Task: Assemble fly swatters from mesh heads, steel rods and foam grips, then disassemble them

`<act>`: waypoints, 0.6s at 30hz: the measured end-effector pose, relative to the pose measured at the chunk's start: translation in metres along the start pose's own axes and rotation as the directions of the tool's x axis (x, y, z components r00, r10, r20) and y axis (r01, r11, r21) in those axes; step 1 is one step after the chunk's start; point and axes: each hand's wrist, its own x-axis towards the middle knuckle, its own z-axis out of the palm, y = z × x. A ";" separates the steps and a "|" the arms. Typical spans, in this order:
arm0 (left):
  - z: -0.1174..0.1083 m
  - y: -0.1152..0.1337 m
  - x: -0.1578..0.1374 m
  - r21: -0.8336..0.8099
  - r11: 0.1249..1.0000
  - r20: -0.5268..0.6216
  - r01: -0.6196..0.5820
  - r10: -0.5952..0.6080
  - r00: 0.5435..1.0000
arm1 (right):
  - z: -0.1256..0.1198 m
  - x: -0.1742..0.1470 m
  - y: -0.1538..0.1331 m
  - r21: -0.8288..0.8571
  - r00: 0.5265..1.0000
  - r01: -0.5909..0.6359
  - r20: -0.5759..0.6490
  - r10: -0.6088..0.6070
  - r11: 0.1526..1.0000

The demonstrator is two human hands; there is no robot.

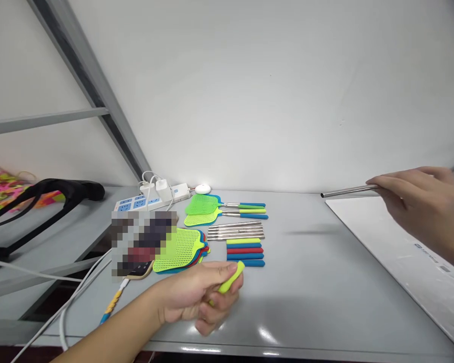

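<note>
My left hand [208, 297] is closed around a yellow-green handle sleeve [230, 280] above the front of the table. Off to the right, my right hand [419, 201] grips a thin metal tube [348, 191] whose free end points left. Several more metal tubes [235, 231] lie side by side mid-table. Just in front of them is a row of coloured handle sleeves [245, 250] in yellow, blue and red. Loose fly swatter heads [179, 248] are stacked left of these. Farther back lie several fly swatters [204, 206] with metal stems and coloured handles.
A power strip [181, 192] with white chargers stands at the back left. A phone [139, 269] with its cable lies at the left, partly pixelated. A white board [397, 242] covers the right side. A black frame [56, 201] and grey metal bars occupy the far left.
</note>
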 end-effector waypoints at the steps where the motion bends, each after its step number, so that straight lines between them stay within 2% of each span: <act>1: 0.001 -0.003 0.001 0.012 0.989 -0.037 -0.145 0.146 0.989 | 0.004 0.001 -0.001 0.027 1.000 0.005 -0.019 -0.005 1.000; 2: 0.004 -0.006 0.004 0.058 0.953 -0.086 -0.297 0.302 0.950 | 0.010 0.002 -0.008 0.063 0.999 0.026 -0.022 -0.025 0.998; 4: 0.012 -0.011 0.014 0.226 0.827 -0.219 -0.515 0.558 0.800 | 0.026 0.003 -0.034 0.150 0.995 0.101 -0.010 -0.101 0.983; 6: 0.018 -0.018 0.025 0.425 0.722 -0.342 -0.546 0.687 0.642 | 0.044 0.002 -0.069 0.237 0.997 0.061 -0.049 -0.051 0.970; 7: 0.019 -0.023 0.030 0.501 0.695 -0.376 -0.516 0.712 0.593 | 0.054 0.000 -0.086 0.291 0.998 0.001 -0.059 0.017 0.957; 8: 0.019 -0.028 0.033 0.564 0.679 -0.398 -0.470 0.722 0.566 | 0.063 -0.002 -0.102 0.349 0.993 -0.074 -0.064 0.102 0.934; 9: 0.017 -0.035 0.035 0.618 0.670 -0.411 -0.411 0.722 0.557 | 0.071 -0.004 -0.117 0.416 0.980 -0.164 -0.033 0.195 0.894; 11: 0.010 -0.047 0.037 0.732 0.625 -0.403 -0.271 0.718 0.567 | 0.085 -0.009 -0.140 0.562 0.937 -0.326 0.083 0.340 0.760; 13: 0.003 -0.056 0.034 0.872 0.472 -0.321 -0.133 0.755 0.572 | 0.094 -0.013 -0.153 0.632 0.888 -0.439 0.194 0.418 0.639; 16: -0.004 -0.062 0.030 0.988 0.151 -0.141 0.028 0.825 0.548 | 0.098 -0.017 -0.158 0.649 0.855 -0.495 0.248 0.455 0.577; 18: -0.005 -0.062 0.029 0.990 0.055 -0.115 0.131 0.852 0.510 | 0.097 -0.019 -0.156 0.655 0.825 -0.532 0.258 0.502 0.537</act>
